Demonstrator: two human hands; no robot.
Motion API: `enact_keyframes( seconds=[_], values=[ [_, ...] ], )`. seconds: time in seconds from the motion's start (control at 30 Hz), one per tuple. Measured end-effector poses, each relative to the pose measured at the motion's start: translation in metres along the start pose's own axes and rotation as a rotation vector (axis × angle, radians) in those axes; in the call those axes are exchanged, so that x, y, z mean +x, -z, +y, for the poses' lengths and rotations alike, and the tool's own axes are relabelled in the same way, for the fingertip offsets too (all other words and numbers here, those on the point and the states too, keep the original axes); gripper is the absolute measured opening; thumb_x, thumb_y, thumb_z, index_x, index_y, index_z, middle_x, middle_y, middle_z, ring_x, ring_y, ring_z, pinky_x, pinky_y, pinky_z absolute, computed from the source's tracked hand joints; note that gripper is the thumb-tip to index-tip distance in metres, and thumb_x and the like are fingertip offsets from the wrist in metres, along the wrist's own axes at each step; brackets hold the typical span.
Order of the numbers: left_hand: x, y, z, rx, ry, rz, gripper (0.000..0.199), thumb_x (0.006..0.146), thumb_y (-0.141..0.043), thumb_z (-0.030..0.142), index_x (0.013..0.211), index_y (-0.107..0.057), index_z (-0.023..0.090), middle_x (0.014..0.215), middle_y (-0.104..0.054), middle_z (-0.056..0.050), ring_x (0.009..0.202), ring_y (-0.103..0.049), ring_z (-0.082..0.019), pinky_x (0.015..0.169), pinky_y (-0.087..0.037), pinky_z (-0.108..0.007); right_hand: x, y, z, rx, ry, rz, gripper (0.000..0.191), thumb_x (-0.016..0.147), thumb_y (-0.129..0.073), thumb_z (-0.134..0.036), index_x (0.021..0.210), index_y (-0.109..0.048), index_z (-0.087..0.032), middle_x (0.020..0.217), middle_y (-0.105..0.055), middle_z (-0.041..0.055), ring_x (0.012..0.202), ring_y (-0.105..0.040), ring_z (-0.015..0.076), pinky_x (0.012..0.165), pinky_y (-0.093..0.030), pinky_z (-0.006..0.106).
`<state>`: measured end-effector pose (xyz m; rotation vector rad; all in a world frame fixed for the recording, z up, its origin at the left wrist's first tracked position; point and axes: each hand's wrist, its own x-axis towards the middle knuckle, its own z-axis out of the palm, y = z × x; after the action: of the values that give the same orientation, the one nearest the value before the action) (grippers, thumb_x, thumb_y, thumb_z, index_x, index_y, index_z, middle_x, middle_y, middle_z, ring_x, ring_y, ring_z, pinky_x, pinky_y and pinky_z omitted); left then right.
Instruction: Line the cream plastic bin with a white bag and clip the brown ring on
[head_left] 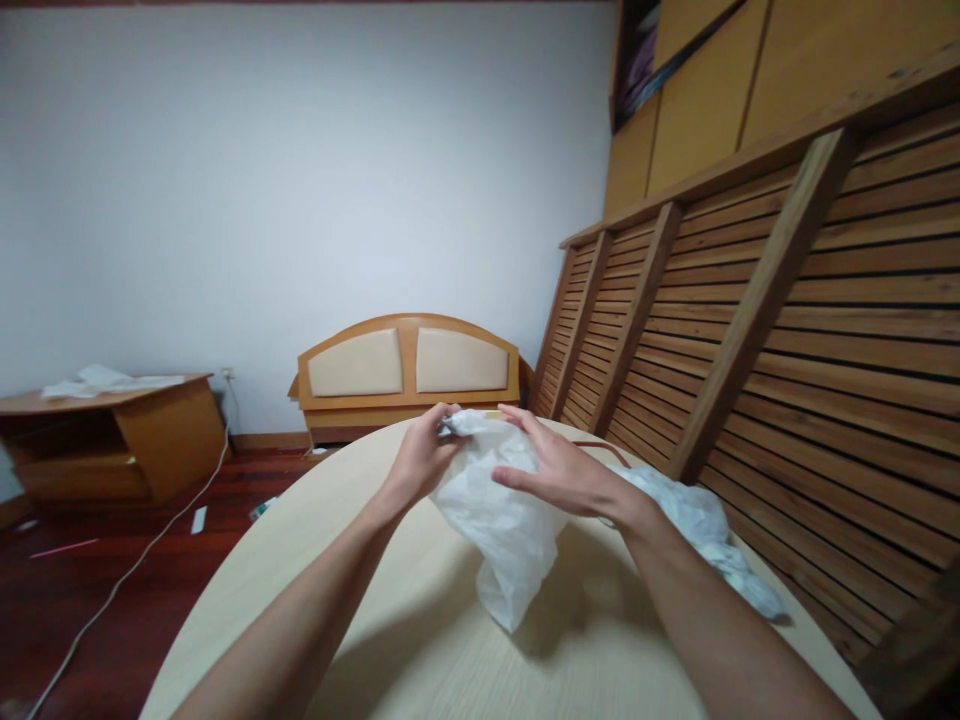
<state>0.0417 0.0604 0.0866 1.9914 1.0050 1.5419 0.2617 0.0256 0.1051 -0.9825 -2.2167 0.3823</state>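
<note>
A crumpled, translucent white plastic bag is held up over the round table, its lower end hanging towards me. My left hand is closed on the bag's upper left edge, and a small dark grey bit shows by its fingertips. At the bag's upper right, my right hand has its thumb laid along the near side and its fingers over the far rim, with the bag between them. A narrow yellowish piece shows at the top between the hands. What the bag contains, if anything, is hidden.
Another whitish crumpled plastic bundle lies on the round table, beyond my right forearm. Slatted wooden panels lean close on the right. Behind stands a headboard; a low cabinet and a cable are on the left.
</note>
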Motion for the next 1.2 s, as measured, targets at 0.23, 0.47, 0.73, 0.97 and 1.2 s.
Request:
enact_keyframes(
  seconds=[0.23,0.47,0.73,0.97,1.2],
  values=[
    [0.006,0.010,0.000,-0.229,0.207,0.349,0.030,0.068,-0.073,0.032,0.090,-0.062,0.015,0.083,-0.067,-0.003,0.071,-0.059,-0.015,0.063,-0.044,-0.022,-0.003,-0.015,0.009,-0.115,-0.040,-0.064,0.153,0.050,-0.085,-0.068,0.158,0.011,-0.019,0.164,-0.008,0.0241,0.149,-0.019,0.0408,0.118,-0.024,0.058],
    [0.006,0.010,0.004,-0.476,0.217,0.229,0.031,0.068,-0.070,0.027,0.096,-0.061,0.015,0.085,-0.066,-0.001,0.069,-0.059,-0.013,0.063,-0.045,-0.022,0.004,-0.010,0.009,-0.090,-0.043,0.085,0.065,0.076,-0.074,-0.030,0.138,-0.055,-0.026,0.124,-0.070,0.0104,0.107,-0.067,0.0333,0.089,-0.053,0.043],
    [0.008,0.016,0.002,-0.398,-0.159,0.265,0.016,0.078,-0.070,0.030,0.080,-0.059,0.019,0.099,-0.064,-0.003,0.095,-0.060,-0.015,0.085,-0.045,-0.023,0.005,0.018,0.027,0.255,-0.104,0.396,0.041,0.069,-0.055,-0.012,0.107,-0.067,-0.023,0.092,-0.073,0.0021,0.063,-0.065,0.0152,0.049,-0.049,0.022],
    [-0.002,0.017,0.020,-0.209,-0.419,0.258,0.015,0.077,-0.066,0.012,0.065,-0.063,0.020,0.099,-0.060,-0.004,0.101,-0.058,-0.018,0.096,-0.042,-0.030,0.017,0.015,0.033,0.376,0.086,0.628,0.023,0.080,-0.063,-0.028,0.102,-0.063,-0.020,0.114,-0.070,0.0083,0.102,-0.068,0.0209,0.087,-0.055,0.032],
    [-0.004,0.013,0.016,-0.055,-0.432,0.198,0.018,0.073,-0.056,0.006,0.063,-0.061,0.020,0.098,-0.059,-0.005,0.100,-0.057,-0.021,0.096,-0.043,-0.033,0.019,-0.006,0.055,0.392,0.116,0.363,0.053,0.088,-0.059,-0.030,0.139,-0.046,-0.019,0.144,-0.053,0.0131,0.132,-0.052,0.0211,0.112,-0.041,0.038]
  ],
)
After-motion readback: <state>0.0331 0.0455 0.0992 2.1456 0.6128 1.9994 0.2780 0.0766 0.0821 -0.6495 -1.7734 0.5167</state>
